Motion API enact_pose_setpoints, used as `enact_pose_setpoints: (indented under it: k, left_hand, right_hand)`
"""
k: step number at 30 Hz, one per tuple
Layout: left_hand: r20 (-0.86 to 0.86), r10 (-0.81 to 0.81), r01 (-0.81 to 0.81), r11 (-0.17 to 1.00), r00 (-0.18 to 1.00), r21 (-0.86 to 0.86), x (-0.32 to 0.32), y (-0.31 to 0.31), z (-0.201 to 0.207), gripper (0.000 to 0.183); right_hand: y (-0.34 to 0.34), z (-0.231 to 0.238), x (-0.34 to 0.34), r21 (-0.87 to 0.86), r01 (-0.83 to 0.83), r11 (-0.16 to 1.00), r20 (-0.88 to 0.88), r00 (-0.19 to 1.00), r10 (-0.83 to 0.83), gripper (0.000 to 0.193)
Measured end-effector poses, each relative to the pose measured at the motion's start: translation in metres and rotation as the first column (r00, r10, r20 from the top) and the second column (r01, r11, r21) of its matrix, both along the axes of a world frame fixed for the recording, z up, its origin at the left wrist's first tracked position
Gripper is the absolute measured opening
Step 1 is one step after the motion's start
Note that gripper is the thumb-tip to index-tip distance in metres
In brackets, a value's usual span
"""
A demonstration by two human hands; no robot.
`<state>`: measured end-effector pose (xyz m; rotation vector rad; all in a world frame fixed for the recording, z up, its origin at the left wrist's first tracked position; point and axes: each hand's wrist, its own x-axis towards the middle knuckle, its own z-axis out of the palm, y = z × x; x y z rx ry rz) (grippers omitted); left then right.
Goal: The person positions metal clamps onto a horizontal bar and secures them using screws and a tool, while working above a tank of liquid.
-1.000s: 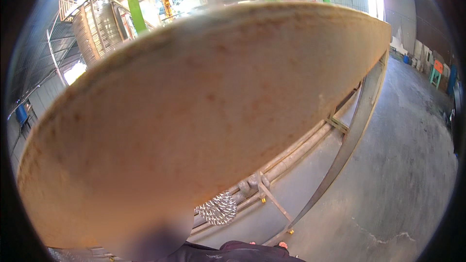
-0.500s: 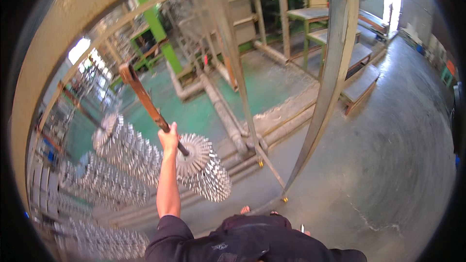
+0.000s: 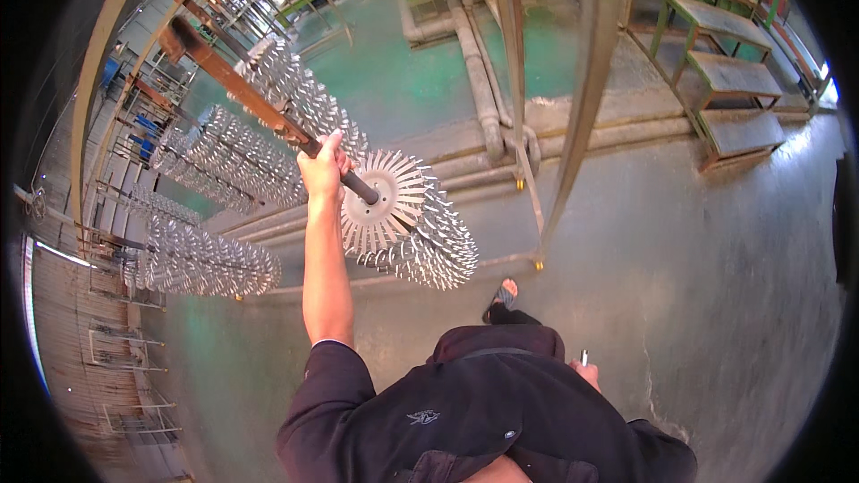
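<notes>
My left hand (image 3: 322,168), arm stretched forward, is closed round the dark lower end of a hanging bar (image 3: 240,85). The bar is flat, brown and rusty, and slants up to a hooked top. Below my fist it joins a pale disc (image 3: 383,201) with slats spread like a fan. Behind the disc runs a bristly roll of small shiny metal pieces (image 3: 443,246), hanging above the floor. Low by my right side, my right hand (image 3: 586,374) is partly hidden by my clothing. It is closed on a small silvery stick-shaped thing (image 3: 584,358), whose kind I cannot make out.
Several similar bristly rolls (image 3: 215,255) hang at the left. A steel frame post (image 3: 586,80) rises ahead, with a low foot bar by yellow-tipped casters (image 3: 539,265). Pipes (image 3: 479,80) run along the floor. Stepped benches (image 3: 734,76) stand at the far right.
The view has swung, so the frame post and benches look shifted. My left hand keeps its hold on the bar, and the roll appears higher and further right. One sandalled foot now shows.
</notes>
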<state>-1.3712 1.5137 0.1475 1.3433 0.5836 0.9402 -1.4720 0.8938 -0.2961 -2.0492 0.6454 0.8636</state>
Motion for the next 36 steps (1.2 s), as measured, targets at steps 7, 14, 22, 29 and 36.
enact_pose_setpoints:
  k: [7,14,22,29,36]
  left_hand:
    - [-0.023,0.085,-0.087,0.994,0.996,-0.062,-0.088,-0.140,-0.064,0.039]
    - [0.025,0.326,-0.327,0.938,0.945,0.112,-0.123,-0.312,-0.133,0.040]
    - [0.004,0.376,-0.372,0.914,0.927,0.161,-0.059,-0.511,-0.119,0.036]
    - [-0.015,0.288,-0.285,0.953,0.958,0.100,0.058,-0.634,-0.090,0.036]
    - [-0.124,0.256,-0.253,0.967,0.959,0.038,0.256,-0.771,-0.137,0.034]
  right_hand:
    - [-0.093,0.038,-0.059,-0.039,0.110,0.993,-0.090,0.990,-0.113,0.038]
    - [-0.253,0.038,-0.094,-0.078,0.406,0.911,-0.178,0.893,-0.413,0.035]
    - [-0.504,0.018,-0.049,-0.112,0.589,0.800,0.003,0.805,-0.593,0.037]
    - [-0.622,0.059,0.101,-0.136,0.596,0.791,0.070,0.802,-0.593,0.038]
    - [-0.709,0.044,0.222,0.013,0.682,0.731,-0.009,0.731,-0.682,0.035]
